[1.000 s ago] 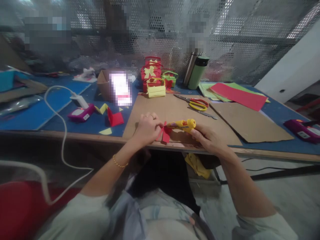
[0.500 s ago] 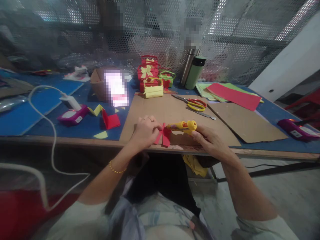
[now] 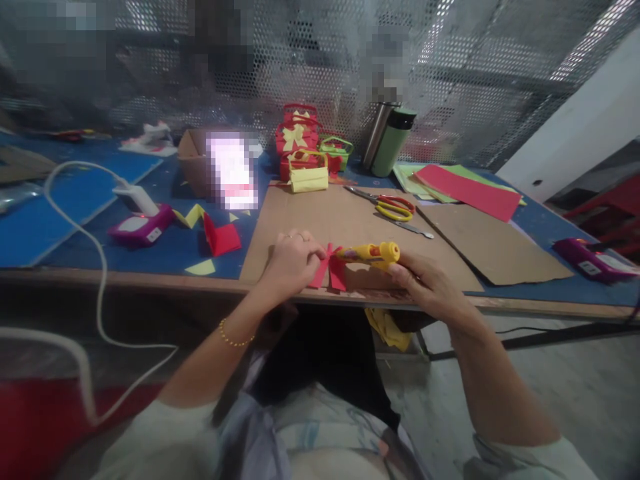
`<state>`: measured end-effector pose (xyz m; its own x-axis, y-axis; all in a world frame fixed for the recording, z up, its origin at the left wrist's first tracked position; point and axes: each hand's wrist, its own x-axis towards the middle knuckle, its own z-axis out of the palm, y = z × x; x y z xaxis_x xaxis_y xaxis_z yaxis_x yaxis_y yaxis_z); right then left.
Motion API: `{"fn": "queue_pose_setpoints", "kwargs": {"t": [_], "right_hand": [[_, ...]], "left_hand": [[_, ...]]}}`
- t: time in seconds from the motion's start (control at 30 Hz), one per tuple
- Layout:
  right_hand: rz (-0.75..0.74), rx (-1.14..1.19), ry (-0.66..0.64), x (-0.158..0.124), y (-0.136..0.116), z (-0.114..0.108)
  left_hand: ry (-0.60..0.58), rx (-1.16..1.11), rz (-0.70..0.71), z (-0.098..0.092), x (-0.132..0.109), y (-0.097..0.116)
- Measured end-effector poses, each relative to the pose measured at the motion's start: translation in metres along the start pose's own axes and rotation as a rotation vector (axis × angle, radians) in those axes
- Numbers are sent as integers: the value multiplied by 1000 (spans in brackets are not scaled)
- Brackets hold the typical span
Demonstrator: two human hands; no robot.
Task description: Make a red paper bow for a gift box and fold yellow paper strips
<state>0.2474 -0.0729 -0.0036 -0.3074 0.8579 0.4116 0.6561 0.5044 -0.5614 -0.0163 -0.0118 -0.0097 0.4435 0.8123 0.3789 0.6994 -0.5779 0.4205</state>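
Cut red paper strips (image 3: 338, 277), shaped like a bow with two tails, lie at the near edge of a brown cardboard sheet (image 3: 280, 217). My left hand (image 3: 296, 261) is closed, pinching the upper left part of the red paper between thumb and fingertips. In my right hand (image 3: 425, 283) is a yellow glue gun (image 3: 370, 255), held sideways with its tip pointing left at the top of the strips. Whether the tip touches the paper I cannot tell. My left fingers partly cover the left strip.
Scissors (image 3: 395, 208) and a metal blade (image 3: 414, 231) lie beyond my hands. Small paper baskets (image 3: 309, 179), a green bottle (image 3: 393, 143) and a lit phone (image 3: 233, 170) stand behind. Purple devices (image 3: 143, 225) sit at both sides, one with a white cable (image 3: 103, 267).
My right hand and the glue gun have shifted slightly right. The gap between the red tails is a little wider. My left hand keeps its pinch.
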Motion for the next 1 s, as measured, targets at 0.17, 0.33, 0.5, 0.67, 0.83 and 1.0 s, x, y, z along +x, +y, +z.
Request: {"fn": "queue_pose_setpoints", "kwargs": {"t": [0.17, 0.33, 0.5, 0.67, 0.83, 1.0], "right_hand": [[3, -54, 16, 3, -1, 1], [-8, -34, 21, 4, -2, 6], [2, -20, -5, 0, -2, 2], [5, -57, 5, 4, -1, 1], [8, -60, 13, 9, -2, 5], [12, -53, 11, 7, 0, 5]], "left_hand": [[8, -11, -11, 1, 0, 0], [21, -9, -5, 2, -1, -1], [17, 0, -7, 3, 0, -2], [24, 4, 0, 4, 1, -3], [9, 13, -5, 3, 0, -2], [14, 11, -1, 4, 0, -3]]}}
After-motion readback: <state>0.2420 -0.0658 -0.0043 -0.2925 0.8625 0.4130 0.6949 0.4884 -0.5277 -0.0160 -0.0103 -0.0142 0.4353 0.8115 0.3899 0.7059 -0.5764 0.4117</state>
